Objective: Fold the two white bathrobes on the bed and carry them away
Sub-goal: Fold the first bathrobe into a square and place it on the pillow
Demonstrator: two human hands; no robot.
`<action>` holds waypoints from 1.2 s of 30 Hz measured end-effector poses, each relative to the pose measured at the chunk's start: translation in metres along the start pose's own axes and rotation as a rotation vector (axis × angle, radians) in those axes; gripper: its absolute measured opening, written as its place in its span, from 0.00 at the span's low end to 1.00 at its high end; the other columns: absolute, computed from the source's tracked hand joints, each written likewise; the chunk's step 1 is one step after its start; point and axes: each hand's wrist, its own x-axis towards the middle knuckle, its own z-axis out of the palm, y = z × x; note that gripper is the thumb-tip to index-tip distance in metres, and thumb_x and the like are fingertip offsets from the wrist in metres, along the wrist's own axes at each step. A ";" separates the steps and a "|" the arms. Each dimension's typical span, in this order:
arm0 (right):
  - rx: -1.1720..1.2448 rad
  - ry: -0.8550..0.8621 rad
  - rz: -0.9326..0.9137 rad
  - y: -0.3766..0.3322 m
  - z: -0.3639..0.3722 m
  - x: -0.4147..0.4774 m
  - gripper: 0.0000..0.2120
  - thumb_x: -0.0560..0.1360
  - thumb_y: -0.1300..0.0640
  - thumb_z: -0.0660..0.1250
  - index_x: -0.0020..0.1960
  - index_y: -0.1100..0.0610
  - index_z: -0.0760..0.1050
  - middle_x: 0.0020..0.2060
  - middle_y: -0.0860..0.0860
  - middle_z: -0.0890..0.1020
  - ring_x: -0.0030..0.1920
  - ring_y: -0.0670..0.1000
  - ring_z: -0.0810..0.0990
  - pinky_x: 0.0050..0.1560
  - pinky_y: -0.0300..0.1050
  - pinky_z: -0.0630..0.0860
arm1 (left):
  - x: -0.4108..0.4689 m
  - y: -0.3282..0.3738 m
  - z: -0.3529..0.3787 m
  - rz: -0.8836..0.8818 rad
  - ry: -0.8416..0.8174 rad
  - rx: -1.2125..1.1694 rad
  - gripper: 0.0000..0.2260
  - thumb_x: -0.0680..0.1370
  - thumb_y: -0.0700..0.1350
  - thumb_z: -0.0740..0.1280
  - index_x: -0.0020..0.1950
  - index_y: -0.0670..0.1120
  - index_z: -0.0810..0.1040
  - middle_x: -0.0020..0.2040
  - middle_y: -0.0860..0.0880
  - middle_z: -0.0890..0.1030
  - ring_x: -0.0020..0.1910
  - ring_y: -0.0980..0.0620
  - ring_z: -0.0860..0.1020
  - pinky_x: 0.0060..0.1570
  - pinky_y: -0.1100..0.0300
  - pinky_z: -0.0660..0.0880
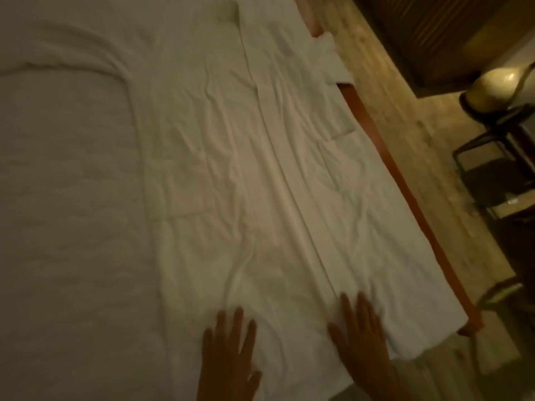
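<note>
A white bathrobe (289, 175) lies spread flat and face up along the right half of the bed (63, 198), its front bands running down the middle and patch pockets on both sides. A sleeve (333, 59) hangs over the bed's right edge. My left hand (228, 354) lies flat with straight fingers on the robe's lower hem. My right hand (362, 340) presses flat on the hem a little to the right. I cannot make out a second robe as a separate piece.
The bed's orange-brown wooden edge (405, 180) runs along the right. Beyond it is a pale patterned floor (405, 82), a dark stand with a round lamp (498, 82) and a dark wooden cabinet (434, 30) at the top right.
</note>
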 end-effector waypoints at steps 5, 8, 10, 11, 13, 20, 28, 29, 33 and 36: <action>-0.076 0.108 -0.052 0.053 0.008 -0.037 0.28 0.79 0.38 0.54 0.73 0.53 0.67 0.65 0.60 0.78 0.60 0.62 0.81 0.54 0.59 0.79 | -0.036 0.043 0.036 0.064 -0.024 0.102 0.41 0.59 0.65 0.69 0.68 0.48 0.71 0.67 0.40 0.78 0.63 0.37 0.76 0.62 0.37 0.65; -0.128 0.090 -0.082 0.074 -0.003 -0.034 0.30 0.73 0.40 0.70 0.69 0.56 0.74 0.58 0.59 0.80 0.53 0.61 0.80 0.49 0.57 0.80 | -0.038 0.079 0.022 0.067 -0.037 0.114 0.25 0.70 0.60 0.59 0.61 0.49 0.80 0.56 0.46 0.81 0.48 0.44 0.83 0.46 0.46 0.79; -0.198 0.065 -0.139 0.090 -0.004 -0.031 0.33 0.65 0.46 0.79 0.65 0.58 0.76 0.54 0.60 0.79 0.47 0.60 0.80 0.43 0.54 0.81 | -0.037 0.107 0.025 0.014 0.034 0.082 0.22 0.77 0.56 0.62 0.68 0.49 0.77 0.63 0.46 0.79 0.56 0.44 0.80 0.54 0.48 0.77; -0.211 0.067 -0.164 0.093 -0.005 -0.032 0.31 0.62 0.50 0.80 0.62 0.58 0.77 0.51 0.59 0.79 0.43 0.58 0.79 0.39 0.52 0.80 | -0.033 0.112 0.032 0.010 0.071 0.114 0.23 0.77 0.56 0.66 0.70 0.49 0.74 0.65 0.46 0.77 0.59 0.44 0.78 0.57 0.49 0.75; -0.205 0.104 -0.231 0.102 -0.005 -0.038 0.21 0.63 0.57 0.79 0.55 0.58 0.79 0.45 0.56 0.80 0.37 0.55 0.77 0.33 0.48 0.77 | -0.025 0.120 0.038 0.023 0.091 0.121 0.26 0.70 0.55 0.76 0.65 0.48 0.77 0.58 0.45 0.80 0.50 0.45 0.80 0.48 0.51 0.77; 0.060 0.267 -0.407 0.125 0.004 -0.032 0.05 0.73 0.61 0.73 0.48 0.58 0.80 0.40 0.53 0.81 0.36 0.51 0.77 0.35 0.44 0.77 | -0.018 0.104 0.063 0.004 0.292 0.184 0.20 0.63 0.45 0.79 0.54 0.44 0.82 0.46 0.43 0.82 0.40 0.42 0.82 0.33 0.52 0.79; 0.517 0.461 -0.532 0.111 -0.015 -0.048 0.05 0.78 0.60 0.69 0.51 0.61 0.82 0.39 0.52 0.79 0.36 0.48 0.76 0.36 0.41 0.77 | -0.045 0.146 0.047 -0.100 0.817 -0.356 0.07 0.80 0.39 0.66 0.53 0.37 0.81 0.44 0.44 0.81 0.43 0.52 0.77 0.45 0.67 0.70; 0.542 0.454 -0.592 0.106 -0.020 -0.058 0.08 0.79 0.58 0.67 0.54 0.61 0.82 0.40 0.51 0.79 0.37 0.48 0.76 0.37 0.38 0.76 | -0.053 0.159 0.045 -0.050 0.833 -0.335 0.07 0.80 0.39 0.66 0.53 0.38 0.81 0.45 0.45 0.81 0.44 0.52 0.76 0.47 0.67 0.71; 0.356 0.103 -0.657 0.110 0.006 -0.083 0.16 0.81 0.52 0.59 0.64 0.56 0.78 0.47 0.48 0.78 0.43 0.46 0.76 0.44 0.30 0.70 | -0.070 0.182 0.082 0.044 0.756 -0.197 0.08 0.80 0.43 0.64 0.56 0.43 0.80 0.49 0.47 0.83 0.48 0.51 0.76 0.54 0.62 0.72; 0.291 -0.092 -0.576 0.120 0.027 -0.080 0.18 0.76 0.48 0.70 0.65 0.50 0.76 0.46 0.40 0.77 0.43 0.44 0.76 0.42 0.23 0.69 | -0.063 0.186 0.108 0.005 0.580 -0.127 0.27 0.63 0.37 0.80 0.56 0.49 0.74 0.50 0.52 0.81 0.45 0.53 0.77 0.45 0.60 0.77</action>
